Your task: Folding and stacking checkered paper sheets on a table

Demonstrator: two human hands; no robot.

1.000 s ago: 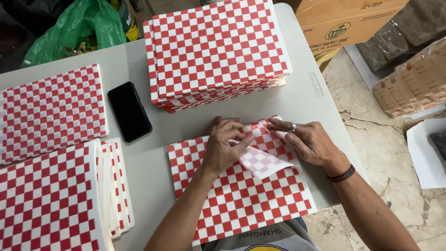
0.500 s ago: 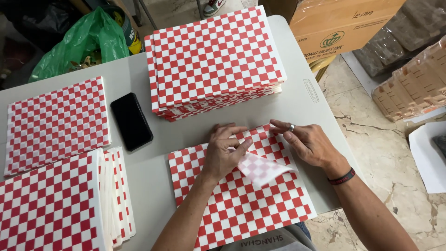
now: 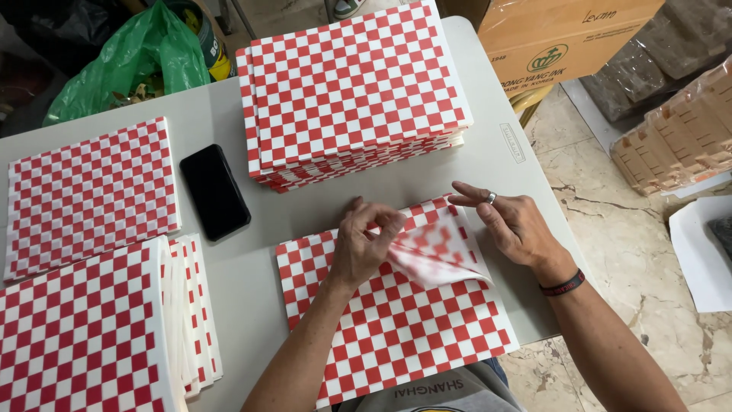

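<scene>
Right now the left hand (image 3: 366, 248) is pinching a corner of the top checkered sheet (image 3: 438, 248) and peeling it back at the table's (image 3: 305, 202) near edge — the right hand (image 3: 511, 225), fingers spread, is hovering beside it, holding nothing.

single head-worn view, steeply down and close over the grey table (image 3: 229, 282), floor at right

Even, bright indoor light falls from above. Shadows are soft and short, lying just under the tall stack (image 3: 351, 91) and beneath the hands. The phone (image 3: 214, 191) shows a faint sheen, no hard glare. The lifted sheet corner (image 3: 438, 252) is motion-blurred; the rest is sharp. Straight edges bow slightly toward the frame borders.
</scene>
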